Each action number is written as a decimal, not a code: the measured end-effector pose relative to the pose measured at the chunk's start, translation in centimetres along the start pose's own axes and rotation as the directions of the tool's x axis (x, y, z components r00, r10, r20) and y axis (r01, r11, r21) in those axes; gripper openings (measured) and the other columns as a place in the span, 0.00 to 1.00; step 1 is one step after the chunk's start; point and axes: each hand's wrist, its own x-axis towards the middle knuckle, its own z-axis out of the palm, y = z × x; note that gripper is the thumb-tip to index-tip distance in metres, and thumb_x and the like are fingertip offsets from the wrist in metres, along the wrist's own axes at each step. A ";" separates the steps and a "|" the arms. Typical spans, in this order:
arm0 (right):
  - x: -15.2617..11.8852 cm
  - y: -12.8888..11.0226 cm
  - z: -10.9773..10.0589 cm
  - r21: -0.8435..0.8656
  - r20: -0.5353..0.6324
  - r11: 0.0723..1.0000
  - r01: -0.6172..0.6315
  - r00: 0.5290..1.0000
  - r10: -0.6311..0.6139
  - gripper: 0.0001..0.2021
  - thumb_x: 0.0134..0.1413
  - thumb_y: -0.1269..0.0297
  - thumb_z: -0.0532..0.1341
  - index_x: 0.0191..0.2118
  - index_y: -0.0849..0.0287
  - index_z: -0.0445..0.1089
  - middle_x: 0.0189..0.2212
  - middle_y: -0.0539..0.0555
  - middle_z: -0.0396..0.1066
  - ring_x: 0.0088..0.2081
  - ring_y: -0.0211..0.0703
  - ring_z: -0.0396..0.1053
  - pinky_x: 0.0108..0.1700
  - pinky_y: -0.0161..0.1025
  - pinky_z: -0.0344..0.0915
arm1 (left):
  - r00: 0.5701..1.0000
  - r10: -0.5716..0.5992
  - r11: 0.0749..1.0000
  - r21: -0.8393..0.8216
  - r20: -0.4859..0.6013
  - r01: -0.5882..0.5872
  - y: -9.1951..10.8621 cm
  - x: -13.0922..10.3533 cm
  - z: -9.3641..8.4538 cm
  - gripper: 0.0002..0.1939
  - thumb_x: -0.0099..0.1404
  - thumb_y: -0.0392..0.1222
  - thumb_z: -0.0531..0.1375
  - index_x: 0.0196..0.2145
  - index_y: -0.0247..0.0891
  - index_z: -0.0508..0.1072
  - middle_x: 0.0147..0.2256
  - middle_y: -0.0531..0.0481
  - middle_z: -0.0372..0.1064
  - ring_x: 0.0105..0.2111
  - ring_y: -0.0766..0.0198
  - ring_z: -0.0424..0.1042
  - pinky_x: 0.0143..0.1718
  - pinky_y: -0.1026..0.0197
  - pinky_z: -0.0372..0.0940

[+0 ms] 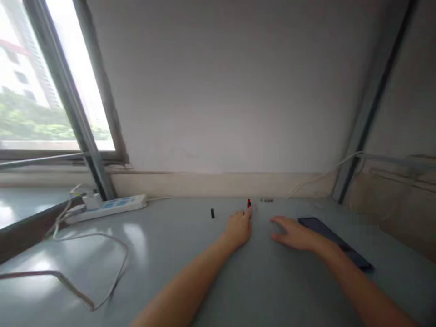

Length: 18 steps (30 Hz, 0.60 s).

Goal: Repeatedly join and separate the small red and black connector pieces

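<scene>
My left hand (239,227) is closed at the middle of the grey table, its fingertips at a small red-and-black object (249,202). The object is too small to name, and its lower part is hidden by the fingers. To the left of that hand lies a small black rectangular piece (212,213). My right hand (291,232) hovers over or rests on the table to the right, with thumb and fingers apart and nothing between them. Several tiny dark pieces (266,200) lie in a row by the wall, beyond the gap between both hands.
A dark phone-like slab (335,243) lies beside and partly behind my right forearm. At the left, a white power strip (109,209) has a plug in it, and its cable (122,245) loops across the grey table (163,268). Metal posts (354,136) stand at both sides.
</scene>
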 end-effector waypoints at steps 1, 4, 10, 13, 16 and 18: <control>0.3 -0.5 0.1 0.007 0.023 1.000 0.012 1.000 -0.013 0.32 0.49 0.57 0.52 0.58 0.70 0.51 0.58 0.63 0.49 0.58 0.49 0.47 0.58 0.41 0.44 | 1.000 -0.005 1.000 0.012 -0.016 0.006 0.1 0.1 -0.1 0.24 0.60 0.36 0.47 0.55 0.34 0.54 0.44 0.41 0.65 0.45 0.56 0.62 0.44 0.57 0.59; 1.3 -1.9 0.3 0.023 0.078 0.999 0.028 0.997 -0.030 0.33 0.48 0.58 0.53 0.59 0.70 0.49 0.59 0.62 0.46 0.59 0.49 0.45 0.59 0.40 0.42 | 0.998 -0.033 0.999 0.022 -0.057 0.034 0.2 0.5 -0.3 0.18 0.61 0.35 0.46 0.48 0.35 0.62 0.41 0.42 0.67 0.43 0.57 0.64 0.42 0.58 0.60; 3.0 -2.6 1.1 0.030 0.134 1.000 -0.003 0.991 -0.001 0.33 0.49 0.57 0.53 0.60 0.66 0.46 0.60 0.62 0.42 0.60 0.50 0.41 0.59 0.42 0.40 | 0.981 -0.154 0.983 -0.121 -0.120 0.139 -0.6 0.4 -0.6 0.11 0.60 0.34 0.48 0.35 0.37 0.69 0.35 0.45 0.70 0.38 0.59 0.67 0.37 0.61 0.59; 3.4 -2.6 1.6 0.029 0.134 0.999 -0.016 0.991 0.012 0.32 0.51 0.54 0.51 0.60 0.64 0.46 0.60 0.61 0.41 0.60 0.52 0.40 0.59 0.45 0.40 | 0.967 -0.203 0.948 -0.280 -0.152 0.155 -1.4 -0.4 -1.0 0.09 0.57 0.35 0.52 0.33 0.37 0.70 0.33 0.46 0.71 0.34 0.61 0.68 0.34 0.62 0.59; 3.5 -2.7 2.2 0.012 0.121 0.999 -0.037 0.992 0.035 0.31 0.52 0.52 0.48 0.60 0.60 0.45 0.61 0.60 0.40 0.60 0.52 0.38 0.58 0.49 0.41 | 0.955 -0.237 0.891 -0.432 -0.180 0.140 -2.1 -1.5 -1.2 0.07 0.54 0.34 0.54 0.30 0.36 0.71 0.30 0.48 0.71 0.28 0.64 0.67 0.31 0.63 0.59; 3.5 -2.6 2.6 -0.008 0.098 0.998 -0.062 0.993 0.062 0.31 0.53 0.51 0.46 0.60 0.58 0.44 0.61 0.59 0.39 0.61 0.52 0.38 0.58 0.51 0.40 | 0.941 -0.274 0.841 -0.525 -0.198 0.134 -2.4 -2.3 -1.0 0.06 0.53 0.34 0.55 0.28 0.35 0.71 0.27 0.48 0.71 0.25 0.66 0.66 0.29 0.64 0.58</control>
